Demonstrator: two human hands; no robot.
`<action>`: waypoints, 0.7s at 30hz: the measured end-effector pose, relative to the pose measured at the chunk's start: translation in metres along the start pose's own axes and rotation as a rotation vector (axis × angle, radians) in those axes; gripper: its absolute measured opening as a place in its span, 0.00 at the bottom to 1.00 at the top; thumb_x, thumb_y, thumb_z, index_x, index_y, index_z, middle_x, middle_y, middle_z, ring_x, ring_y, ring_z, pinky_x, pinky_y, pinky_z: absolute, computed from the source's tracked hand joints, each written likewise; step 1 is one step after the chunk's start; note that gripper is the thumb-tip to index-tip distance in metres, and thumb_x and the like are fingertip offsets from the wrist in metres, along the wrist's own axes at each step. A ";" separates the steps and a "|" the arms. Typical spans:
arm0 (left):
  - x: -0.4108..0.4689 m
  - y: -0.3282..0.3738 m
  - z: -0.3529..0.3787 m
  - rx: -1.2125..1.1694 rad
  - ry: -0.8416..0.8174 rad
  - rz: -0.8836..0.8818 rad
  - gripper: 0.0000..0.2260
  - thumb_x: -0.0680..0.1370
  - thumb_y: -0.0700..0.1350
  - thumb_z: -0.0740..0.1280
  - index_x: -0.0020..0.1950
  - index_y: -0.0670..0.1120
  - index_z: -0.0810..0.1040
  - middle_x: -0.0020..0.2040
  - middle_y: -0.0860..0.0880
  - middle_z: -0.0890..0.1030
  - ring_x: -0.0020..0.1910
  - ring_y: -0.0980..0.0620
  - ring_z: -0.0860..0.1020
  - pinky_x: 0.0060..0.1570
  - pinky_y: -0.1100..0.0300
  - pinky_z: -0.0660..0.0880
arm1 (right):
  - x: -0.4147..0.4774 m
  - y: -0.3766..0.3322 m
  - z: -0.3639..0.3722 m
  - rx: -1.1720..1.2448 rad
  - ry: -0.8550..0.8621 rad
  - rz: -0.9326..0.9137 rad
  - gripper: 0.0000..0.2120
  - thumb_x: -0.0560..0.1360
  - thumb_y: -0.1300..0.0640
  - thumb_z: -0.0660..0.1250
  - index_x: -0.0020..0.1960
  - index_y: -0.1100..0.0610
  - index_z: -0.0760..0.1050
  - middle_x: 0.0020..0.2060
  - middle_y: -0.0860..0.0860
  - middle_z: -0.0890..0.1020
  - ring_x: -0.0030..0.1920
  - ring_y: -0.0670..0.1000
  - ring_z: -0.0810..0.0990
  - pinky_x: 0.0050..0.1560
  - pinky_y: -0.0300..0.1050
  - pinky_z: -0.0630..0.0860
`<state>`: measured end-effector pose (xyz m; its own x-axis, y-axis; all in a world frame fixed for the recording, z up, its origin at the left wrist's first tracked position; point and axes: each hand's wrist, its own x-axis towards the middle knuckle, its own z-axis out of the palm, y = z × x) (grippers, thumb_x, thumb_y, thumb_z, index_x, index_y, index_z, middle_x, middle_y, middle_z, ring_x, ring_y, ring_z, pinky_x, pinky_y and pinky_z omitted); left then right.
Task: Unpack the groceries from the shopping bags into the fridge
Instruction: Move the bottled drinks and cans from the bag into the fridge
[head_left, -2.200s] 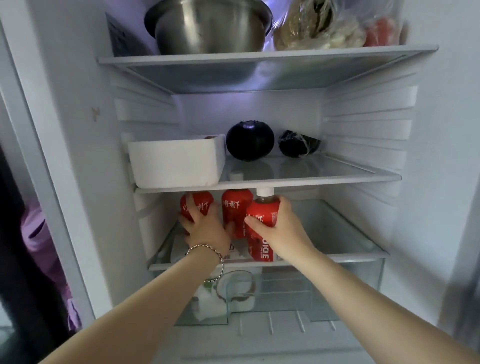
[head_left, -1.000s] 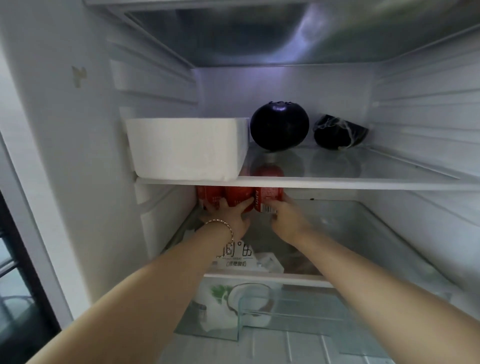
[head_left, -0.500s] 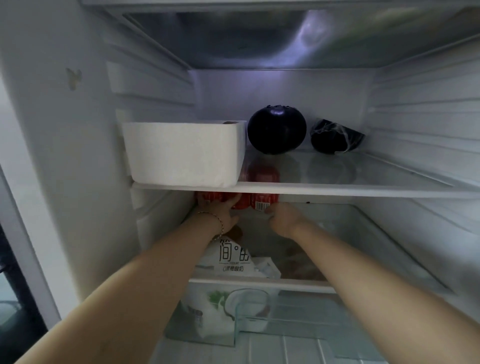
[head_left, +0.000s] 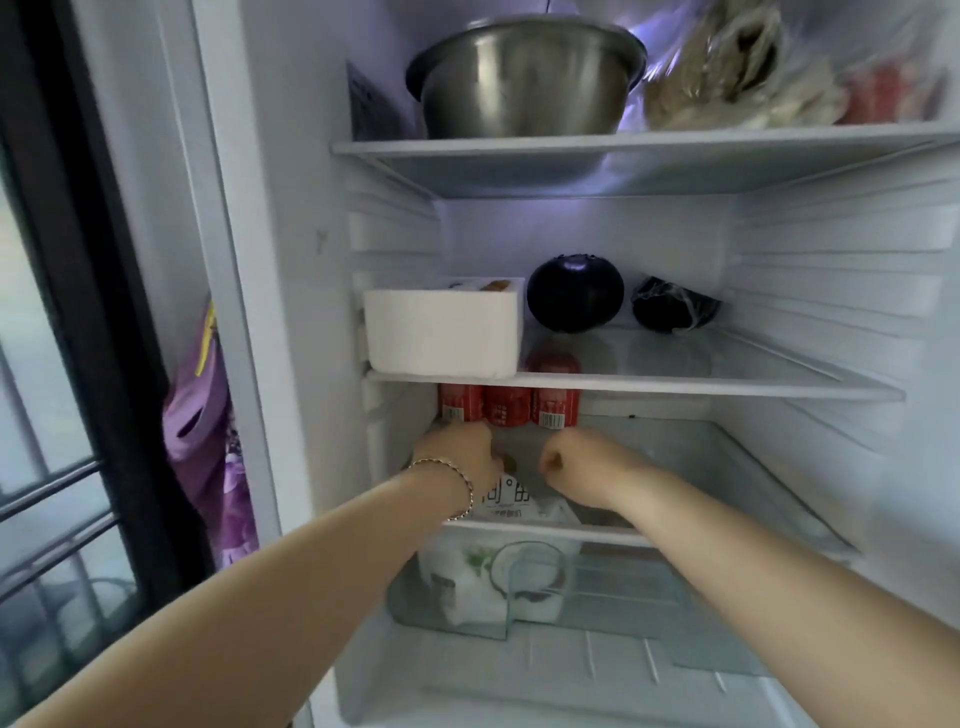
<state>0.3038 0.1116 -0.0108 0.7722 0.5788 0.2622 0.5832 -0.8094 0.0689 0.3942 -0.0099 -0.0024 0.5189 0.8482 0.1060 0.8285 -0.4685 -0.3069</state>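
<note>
Bottles with red labels (head_left: 509, 410) stand in a row at the back left of the lower glass shelf (head_left: 675, 457), tops hidden behind the middle shelf's white edge (head_left: 675, 387); bare glass lies to their right. Left hand (head_left: 462, 452) lies at the leftmost bottle's foot, grip unclear; right hand (head_left: 576, 462) is clenched, holding nothing.

brushed metal bowl (head_left: 524, 78), glossy (almost mirror-smooth) eggplant (head_left: 574, 293), matt white box (head_left: 441, 332)

Left of the fridge (head_left: 244, 260) there was a dark window or door frame (head_left: 98, 312), daylight coming through the glass (head_left: 31, 322) and metal bars (head_left: 47, 493) showing low down. A purple patterned cloth (head_left: 202, 431) hung between that frame and the fridge side. Pretty blurry over there tbh.
</note>
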 end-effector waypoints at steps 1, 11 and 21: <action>-0.027 -0.002 -0.010 0.024 0.013 -0.054 0.14 0.77 0.49 0.60 0.57 0.44 0.77 0.55 0.43 0.79 0.54 0.43 0.78 0.51 0.55 0.75 | -0.011 -0.013 -0.002 -0.034 -0.027 -0.057 0.11 0.77 0.59 0.60 0.54 0.54 0.79 0.52 0.51 0.81 0.51 0.52 0.79 0.54 0.45 0.76; -0.232 -0.026 -0.050 0.121 -0.129 -0.525 0.15 0.78 0.49 0.57 0.58 0.42 0.75 0.57 0.45 0.78 0.56 0.43 0.76 0.51 0.52 0.73 | -0.112 -0.111 0.025 -0.158 -0.047 -0.585 0.12 0.75 0.57 0.58 0.51 0.52 0.80 0.52 0.51 0.82 0.53 0.56 0.79 0.50 0.46 0.76; -0.562 -0.014 -0.089 0.072 -0.115 -1.237 0.13 0.77 0.48 0.59 0.57 0.45 0.77 0.57 0.46 0.79 0.56 0.45 0.78 0.50 0.58 0.72 | -0.352 -0.260 0.093 -0.154 -0.350 -1.198 0.12 0.76 0.54 0.59 0.54 0.52 0.78 0.55 0.51 0.80 0.55 0.55 0.77 0.52 0.47 0.73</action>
<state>-0.1607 -0.2110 -0.0730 -0.2898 0.9567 -0.0269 0.9441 0.2903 0.1560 -0.0235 -0.1640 -0.0478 -0.6391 0.7688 -0.0224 0.7679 0.6361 -0.0760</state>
